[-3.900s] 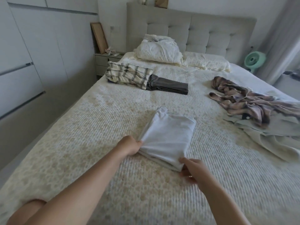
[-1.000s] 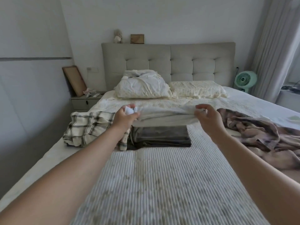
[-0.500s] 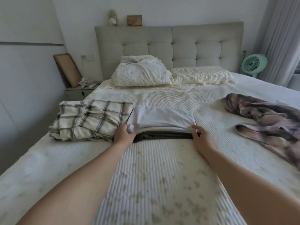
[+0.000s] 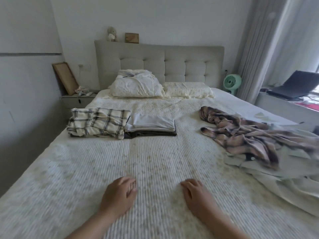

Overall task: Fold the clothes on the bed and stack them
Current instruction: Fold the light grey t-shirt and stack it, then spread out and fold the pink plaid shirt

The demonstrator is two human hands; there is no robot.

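Currently both hands are seen low in the head view over the bed, which is covered by a cream ribbed spread with faint mottled marks. Left hand and right hand are held palm down with fingers relaxed and loosely bent, nothing grasped; whether the spread is touched cannot be told, the lower part being blurred. Well ahead of the hands, a folded white garment is stacked on a folded dark grey garment. Just beside that stack, on its left and touching it, a folded plaid garment is laid. On the right half of the bed an unfolded brown plaid shirt is spread in a heap, partly over a pale crumpled garment. At the head of the bed a rumpled white pillow and a flat cream pillow are set against a grey tufted headboard. On the headboard top a small plush toy and a wooden block are placed. A nightstand with a leaning frame is seen at left, a mint fan and pale curtains at right, and a dark laptop by the window
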